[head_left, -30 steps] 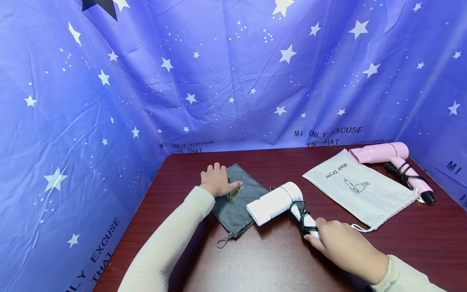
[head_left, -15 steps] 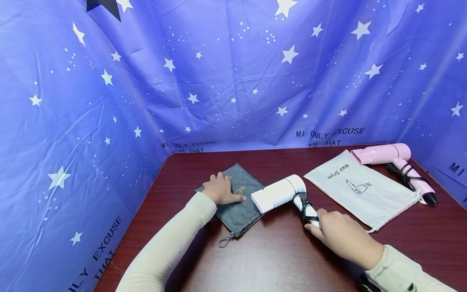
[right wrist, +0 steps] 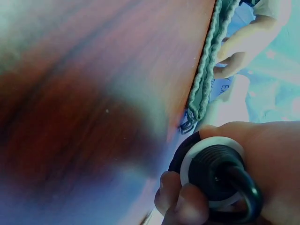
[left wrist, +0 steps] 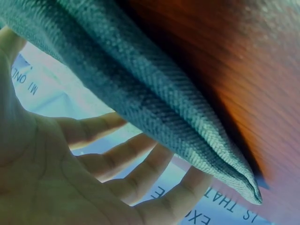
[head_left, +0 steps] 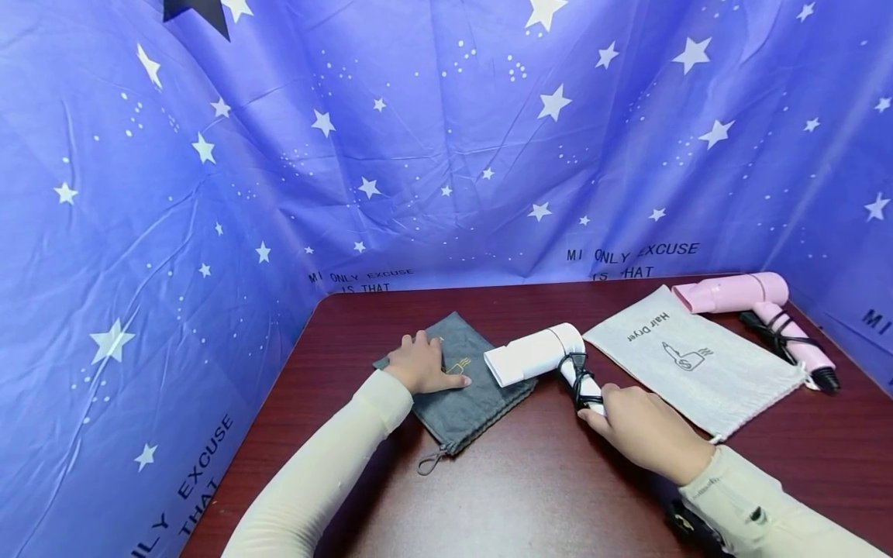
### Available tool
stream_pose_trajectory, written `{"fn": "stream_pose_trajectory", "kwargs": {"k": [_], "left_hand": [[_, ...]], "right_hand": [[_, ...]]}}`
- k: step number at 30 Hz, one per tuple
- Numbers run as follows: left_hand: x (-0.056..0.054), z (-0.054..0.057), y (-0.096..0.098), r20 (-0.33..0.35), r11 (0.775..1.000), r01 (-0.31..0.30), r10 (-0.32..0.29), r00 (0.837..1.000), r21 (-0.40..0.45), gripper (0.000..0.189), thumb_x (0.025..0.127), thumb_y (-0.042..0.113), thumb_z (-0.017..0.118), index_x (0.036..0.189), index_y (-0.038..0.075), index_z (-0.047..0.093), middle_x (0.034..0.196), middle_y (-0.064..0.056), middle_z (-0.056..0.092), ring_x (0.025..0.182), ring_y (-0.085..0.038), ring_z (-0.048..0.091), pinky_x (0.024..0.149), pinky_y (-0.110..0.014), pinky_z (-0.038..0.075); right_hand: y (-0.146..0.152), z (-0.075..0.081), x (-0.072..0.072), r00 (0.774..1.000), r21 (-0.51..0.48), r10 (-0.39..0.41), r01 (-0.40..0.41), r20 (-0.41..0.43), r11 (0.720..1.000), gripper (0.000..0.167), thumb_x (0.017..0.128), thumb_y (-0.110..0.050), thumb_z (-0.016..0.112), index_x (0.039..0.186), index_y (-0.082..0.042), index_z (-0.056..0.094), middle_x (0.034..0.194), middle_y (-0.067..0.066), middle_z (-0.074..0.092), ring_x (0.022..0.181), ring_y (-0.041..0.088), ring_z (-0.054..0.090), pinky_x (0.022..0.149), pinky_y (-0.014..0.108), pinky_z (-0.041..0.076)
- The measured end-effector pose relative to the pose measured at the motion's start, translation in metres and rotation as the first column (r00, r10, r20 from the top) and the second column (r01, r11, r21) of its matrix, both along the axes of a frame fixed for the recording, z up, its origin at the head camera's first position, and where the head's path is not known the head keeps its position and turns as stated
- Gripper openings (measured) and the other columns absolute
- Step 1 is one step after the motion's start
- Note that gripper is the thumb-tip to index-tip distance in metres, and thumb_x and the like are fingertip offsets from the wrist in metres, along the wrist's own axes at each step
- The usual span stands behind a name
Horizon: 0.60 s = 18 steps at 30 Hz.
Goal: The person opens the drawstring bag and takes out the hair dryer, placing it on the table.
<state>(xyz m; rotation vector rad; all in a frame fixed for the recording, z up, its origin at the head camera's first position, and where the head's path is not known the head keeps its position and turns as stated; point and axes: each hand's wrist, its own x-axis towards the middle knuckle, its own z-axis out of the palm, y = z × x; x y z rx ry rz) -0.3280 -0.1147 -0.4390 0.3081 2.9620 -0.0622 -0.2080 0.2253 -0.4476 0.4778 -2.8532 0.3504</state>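
Note:
A dark grey drawstring bag (head_left: 481,407) with a yellow dryer print lies flat on the table. My left hand (head_left: 418,366) rests on its left part, thumb stretched over the print. In the left wrist view the outstretched fingers (left wrist: 136,180) touch the long edge of the bag (left wrist: 140,93). My right hand (head_left: 645,426) grips the lower handle of a white hair dryer (head_left: 533,356), whose black cord is wound round the handle. The dryer's nozzle points left and overlaps the bag's right side. Its black cord end (right wrist: 216,171) shows below my curled fingers in the right wrist view.
A white drawstring bag (head_left: 691,360) printed "Hair Dryer" lies at the right. Behind it sits a pink hair dryer (head_left: 739,293) with its black cord wrapped. A starry blue curtain (head_left: 446,139) encloses the back and sides of the dark red table (head_left: 502,504).
My right hand has carried the white dryer away from me, farther over the grey bag. My left hand has shifted slightly, and a grey corner of the bag now shows left of it.

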Motion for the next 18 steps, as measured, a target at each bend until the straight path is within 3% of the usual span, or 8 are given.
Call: {"fn": "stream_pose_trajectory", "kwargs": {"k": [18], "left_hand": [[-0.002,-0.004,-0.002,-0.004,1.000,0.014,-0.013,1.000,0.003,0.113,0.078,0.092,0.054,0.158,0.013,0.041,0.155,-0.018,0.043,0.135,-0.041,0.045,0.086,-0.067,0.053]], "right_hand": [[-0.001,0.000,-0.039,0.996,-0.022,-0.026,0.028,0.080,0.999,0.040,0.096,-0.035,0.071,0.071,-0.009,0.054,0.061,0.004,0.052,0.053,0.024,0.053,0.051,0.046,0.043]]}}
